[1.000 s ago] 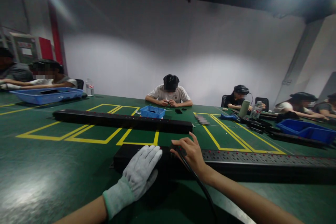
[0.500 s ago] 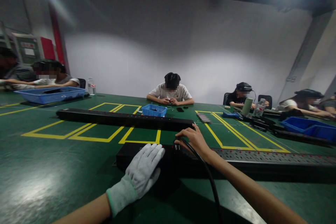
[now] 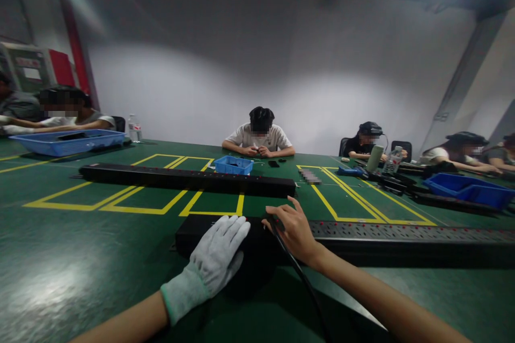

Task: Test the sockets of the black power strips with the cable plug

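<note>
A long black power strip (image 3: 410, 249) with rows of sockets and red dots lies across the table in front of me. My left hand (image 3: 219, 249), in a grey-white glove with a green cuff, rests on its left end, fingers stretched out flat. Bare, my right hand (image 3: 295, 230) grips a black cable (image 3: 300, 273) just above the strip, thumb and fingers pinched around it near its end. The cable's tip is hidden by the fingers, so whether it sits in a socket cannot be made out. From there the cable hangs toward me over the near side.
Behind lies a second black power strip (image 3: 189, 177). Blue trays stand at the centre (image 3: 233, 166), left (image 3: 68, 144) and right (image 3: 466, 187). Yellow tape marks the green table (image 3: 100, 246). Bottles and tools sit at the right; several people work around the table.
My right hand still pinches the cable, its fingers slightly shifted and more raised. The left hand stays flat on the strip. The whole view has moved a little.
</note>
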`<action>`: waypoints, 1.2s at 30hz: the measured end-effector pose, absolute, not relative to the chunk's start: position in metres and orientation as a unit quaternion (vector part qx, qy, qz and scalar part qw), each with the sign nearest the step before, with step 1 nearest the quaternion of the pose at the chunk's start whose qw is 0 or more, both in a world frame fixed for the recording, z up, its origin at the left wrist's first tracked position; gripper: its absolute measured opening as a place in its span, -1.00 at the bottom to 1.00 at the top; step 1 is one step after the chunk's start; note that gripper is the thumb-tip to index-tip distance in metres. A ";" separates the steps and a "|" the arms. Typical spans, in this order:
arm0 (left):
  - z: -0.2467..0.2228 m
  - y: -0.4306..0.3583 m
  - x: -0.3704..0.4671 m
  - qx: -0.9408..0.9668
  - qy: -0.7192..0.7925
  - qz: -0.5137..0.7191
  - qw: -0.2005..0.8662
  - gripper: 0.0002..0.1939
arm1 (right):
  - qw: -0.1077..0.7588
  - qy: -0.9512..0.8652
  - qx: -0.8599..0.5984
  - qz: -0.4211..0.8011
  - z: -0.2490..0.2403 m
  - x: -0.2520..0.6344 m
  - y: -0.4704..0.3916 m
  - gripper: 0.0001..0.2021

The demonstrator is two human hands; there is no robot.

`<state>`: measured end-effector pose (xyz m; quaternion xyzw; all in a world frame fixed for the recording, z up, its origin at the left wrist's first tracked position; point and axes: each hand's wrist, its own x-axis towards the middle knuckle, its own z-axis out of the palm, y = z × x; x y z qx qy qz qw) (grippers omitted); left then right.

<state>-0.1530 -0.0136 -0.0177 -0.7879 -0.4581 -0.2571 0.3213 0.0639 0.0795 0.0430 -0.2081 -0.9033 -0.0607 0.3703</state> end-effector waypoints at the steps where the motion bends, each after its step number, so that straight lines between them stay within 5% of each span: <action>1: -0.017 -0.014 -0.152 -0.786 -0.461 -0.257 0.322 -0.42 | 0.368 -0.905 -0.203 -0.060 0.041 0.067 0.075 -0.72; 8: -0.013 -0.018 -0.148 -0.781 -0.473 -0.257 0.316 -0.42 | 0.302 -0.927 -0.214 -0.066 0.020 0.083 0.052 -0.30; 36: -0.013 -0.017 -0.150 -0.762 -0.487 -0.231 0.358 -0.42 | 0.313 -0.922 -0.219 -0.072 0.008 0.079 0.054 -0.38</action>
